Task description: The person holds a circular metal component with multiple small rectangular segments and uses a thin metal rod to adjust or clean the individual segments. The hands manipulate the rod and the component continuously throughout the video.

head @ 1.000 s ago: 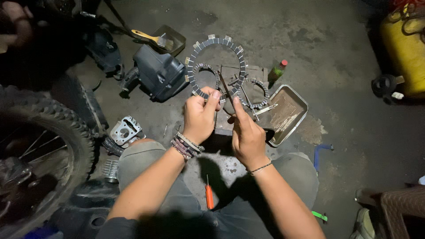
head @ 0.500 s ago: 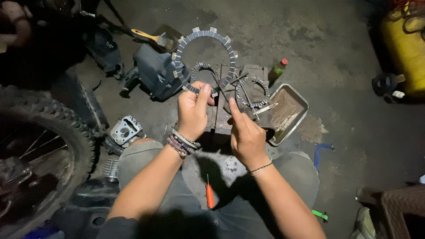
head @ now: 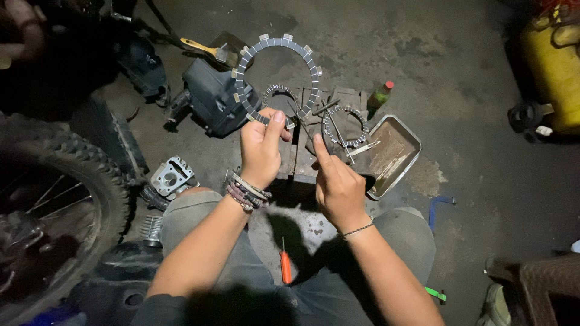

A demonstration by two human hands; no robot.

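My left hand grips the lower edge of a large toothed clutch ring and holds it up over the floor. My right hand pinches a thin metal tool that points up across a smaller toothed ring. Another small toothed ring lies on the wooden block behind the raised ring. Both hands are in front of my knees, close together.
A metal tray sits right of the block, with a small green bottle behind it. A dark engine part and a paintbrush lie at the left. A knobby tyre, a cylinder head and an orange screwdriver are near my legs.
My left hand has lifted the large ring up and away from me and to the left. My right hand has dropped slightly with the thin tool, apart from the left.
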